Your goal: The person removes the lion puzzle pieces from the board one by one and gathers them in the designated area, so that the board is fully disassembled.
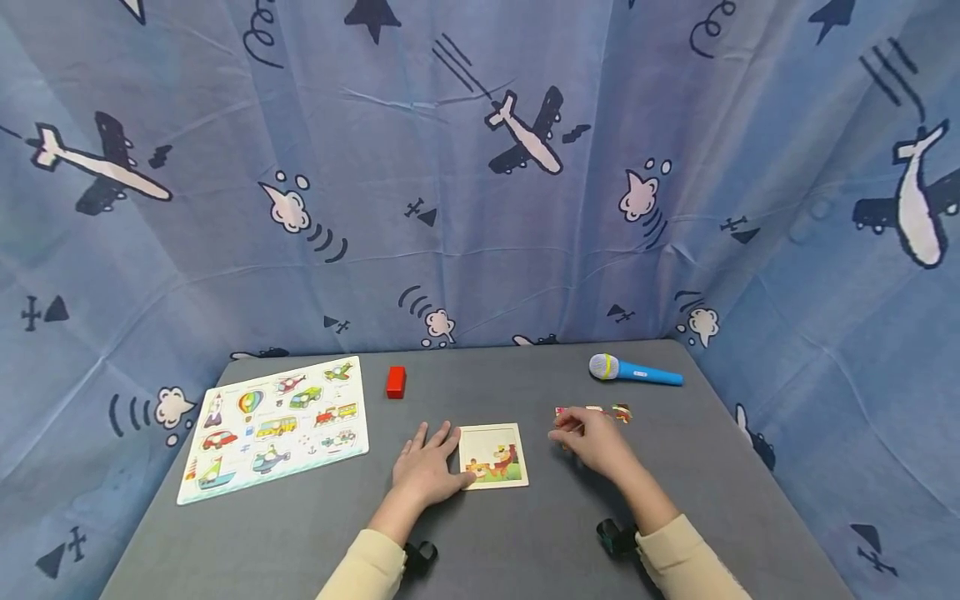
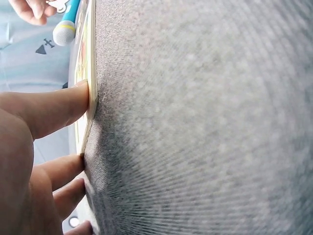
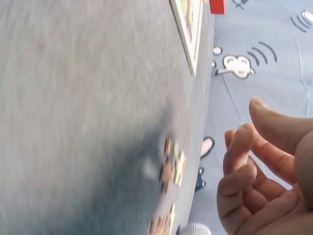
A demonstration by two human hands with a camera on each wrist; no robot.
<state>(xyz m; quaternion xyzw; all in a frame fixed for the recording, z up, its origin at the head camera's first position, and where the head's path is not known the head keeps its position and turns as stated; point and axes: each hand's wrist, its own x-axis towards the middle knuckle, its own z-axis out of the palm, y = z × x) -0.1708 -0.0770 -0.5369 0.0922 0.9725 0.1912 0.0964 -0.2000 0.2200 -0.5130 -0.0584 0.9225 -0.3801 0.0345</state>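
Observation:
A small square wooden picture puzzle [image 1: 487,446] lies in front of me, with picture pieces fitted along its lower part. My left hand [image 1: 425,468] rests at its left side, fingers spread; in the left wrist view the thumb [image 2: 73,100] presses the wooden rim [image 2: 94,83]. To the right of the puzzle, my right hand [image 1: 596,446] hovers low over the table with loosely bent fingers. The right wrist view shows nothing between its thumb [image 3: 269,120] and fingers. Loose puzzle pieces [image 3: 172,164] lie below and beyond that hand, partly hidden by it in the head view.
A large board with vehicle pictures [image 1: 251,446] lies at the left. Behind the puzzle stands a red block [image 1: 396,382]. A blue toy microphone [image 1: 645,372] lies at the back right, near the patterned curtain [image 1: 480,275] behind the table.

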